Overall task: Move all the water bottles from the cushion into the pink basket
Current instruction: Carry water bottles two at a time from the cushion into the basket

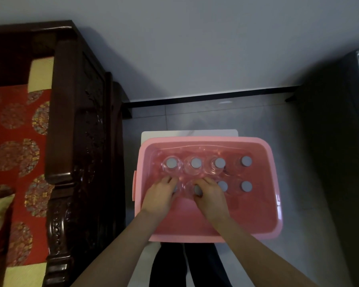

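1. Seen from above: pink basket resting on a white stand over grey floor tiles, with eight clear water bottles standing upright inside, grey caps facing the camera.
2. Along the basket's far wall: a row of four bottles, caps at far left, then and far right, the first three packed shoulder to shoulder.
3. Nearer row, right half of the basket: two more bottles and, standing free of either hand.
4. Left hand reaching down into the basket's left half, palm down, wrist bent, fingers curled over a bottle whose cap barely peeks out beside the knuckles; closed around it as far as can be seen.
5. Right hand just beside the left, also palm down inside the basket, fingers wrapped about the neck of another bottle, its cap showing between thumb and forefinger.
6. Both bare forearms stretched forward from the bottom edge, converging over the basket's near rim, hands close but not touching.
7. Left of the basket: dark carved wooden sofa arm, and beyond it the red patterned cushion with gold medallions, no bottles visible on the part in view.
8. Right of the basket: a dark bulky shape, too dim to identify.
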